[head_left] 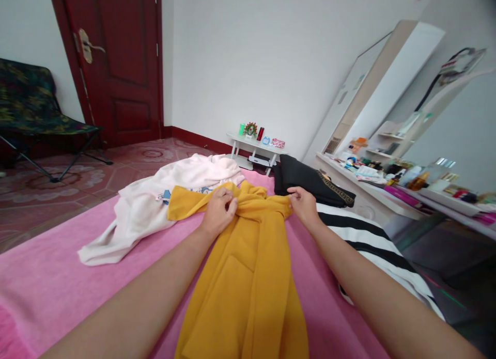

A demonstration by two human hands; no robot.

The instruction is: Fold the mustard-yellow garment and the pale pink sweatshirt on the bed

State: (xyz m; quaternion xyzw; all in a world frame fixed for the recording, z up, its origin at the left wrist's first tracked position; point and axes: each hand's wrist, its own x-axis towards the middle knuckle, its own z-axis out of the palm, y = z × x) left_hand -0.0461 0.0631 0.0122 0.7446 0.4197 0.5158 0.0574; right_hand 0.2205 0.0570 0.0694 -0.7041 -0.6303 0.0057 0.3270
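A mustard-yellow long-sleeved garment point(240, 276) lies lengthwise before me, its upper part bunched and folded across. My left hand point(220, 209) rests at the upper left of it, fingers curled onto the cloth beside a sleeve point(186, 203) that points left. At the upper right, my right hand point(304, 204) pinches the end of a folded-over part between thumb and fingers. The left fingertips are partly hidden. A pale pink top point(143, 209) with a blue print lies under the tip of the left sleeve.
The pink bedspread point(50, 286) lies beneath the clothes. Folded black clothing point(306, 178) and a black-and-white striped garment point(372, 245) lie right. Beyond stand a small white shelf table point(256, 143), a cluttered dressing table point(406, 209) and a folding chair point(34, 106) near a door point(116, 64).
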